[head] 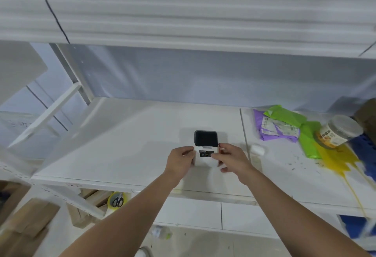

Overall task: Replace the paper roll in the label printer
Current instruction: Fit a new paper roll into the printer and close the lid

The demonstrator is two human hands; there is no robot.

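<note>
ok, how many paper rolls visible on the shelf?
1: a small white paper roll lies on the shelf just right of the label printer. Any roll inside the printer would be hidden.

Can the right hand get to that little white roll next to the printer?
Probably yes. The little white roll lies on the shelf just to the right of the right hand, with nothing between them. But that hand is holding the printer now, so it would have to let go first.

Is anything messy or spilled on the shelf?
Yes. A clear jar lies tipped on its side at the right, over something yellow that looks spilled. Whether it is liquid, I can't tell.
</note>
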